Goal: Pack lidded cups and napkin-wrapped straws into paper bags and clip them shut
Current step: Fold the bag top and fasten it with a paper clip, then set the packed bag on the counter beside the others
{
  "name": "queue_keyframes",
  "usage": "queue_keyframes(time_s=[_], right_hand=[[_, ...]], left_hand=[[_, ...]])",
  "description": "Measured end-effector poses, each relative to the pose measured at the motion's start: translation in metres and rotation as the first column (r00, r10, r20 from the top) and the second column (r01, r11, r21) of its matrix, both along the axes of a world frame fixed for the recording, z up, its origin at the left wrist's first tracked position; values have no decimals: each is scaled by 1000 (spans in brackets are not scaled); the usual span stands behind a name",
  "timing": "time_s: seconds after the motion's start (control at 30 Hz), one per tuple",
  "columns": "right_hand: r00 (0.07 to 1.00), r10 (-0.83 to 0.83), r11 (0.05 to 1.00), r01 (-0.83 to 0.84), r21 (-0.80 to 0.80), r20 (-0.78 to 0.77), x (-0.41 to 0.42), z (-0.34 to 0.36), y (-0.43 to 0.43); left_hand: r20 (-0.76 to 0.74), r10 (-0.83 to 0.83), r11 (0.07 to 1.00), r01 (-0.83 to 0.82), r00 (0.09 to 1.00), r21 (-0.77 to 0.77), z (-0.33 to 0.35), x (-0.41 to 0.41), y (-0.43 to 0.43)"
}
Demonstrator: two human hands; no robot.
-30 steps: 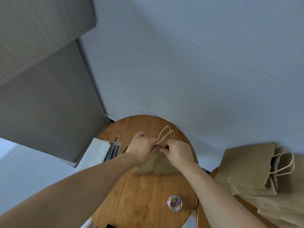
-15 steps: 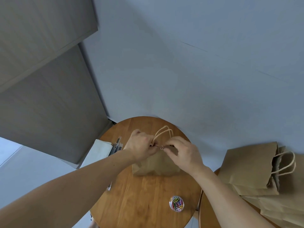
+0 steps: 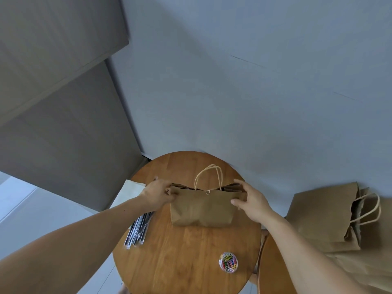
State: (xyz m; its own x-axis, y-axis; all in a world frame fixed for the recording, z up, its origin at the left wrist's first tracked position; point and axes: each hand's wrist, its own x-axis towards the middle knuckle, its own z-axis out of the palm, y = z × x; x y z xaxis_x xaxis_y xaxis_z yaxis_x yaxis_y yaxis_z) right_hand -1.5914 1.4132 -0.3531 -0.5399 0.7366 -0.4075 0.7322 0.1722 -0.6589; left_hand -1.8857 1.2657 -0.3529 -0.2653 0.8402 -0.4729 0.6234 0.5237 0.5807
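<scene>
A round wooden table (image 3: 186, 262) set against a pale wall carries a brown paper bag (image 3: 201, 209), which stands upright toward the far half of the tabletop, directly between a person's two hands. The left hand (image 3: 156, 194) pinches the bag's upper left corner with curled fingers. The right hand (image 3: 252, 201) grips the upper right corner, its thumb on the near face and its fingers reaching over the top edge. The bag's mouth is drawn nearly flat, and the twisted paper handles (image 3: 209, 175) rise in a loop above the middle.

To the right, well apart from the table's bag, lies a stack of flat paper bags (image 3: 322, 213), partly over a second wooden tabletop (image 3: 273, 272). At the left rim of the round table sits a pile of white napkins (image 3: 127, 192), with wrapped straws (image 3: 139, 228) beside it. The left forearm crosses above both and hides part of them. Near the table's front right edge stands a small clear tub of coloured paper clips (image 3: 228, 262). A single paper clip (image 3: 208, 192) sits on the bag's top edge, just below the handles.
</scene>
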Motion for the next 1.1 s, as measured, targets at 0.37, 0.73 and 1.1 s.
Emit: queue_keyframes(time_s=[0.37, 0.73, 1.1], right_hand=[[987, -137, 981, 147, 126, -83, -13, 10, -22], [836, -276, 857, 438, 273, -474, -91, 126, -41], [688, -166, 655, 612, 442, -707, -193, 284, -125]], left_hand=[[-21, 153, 986, -151, 988, 68, 28, 5, -21], [323, 381, 737, -496, 866, 459, 140, -38, -40], [426, 288, 480, -514, 858, 711, 283, -111, -125]])
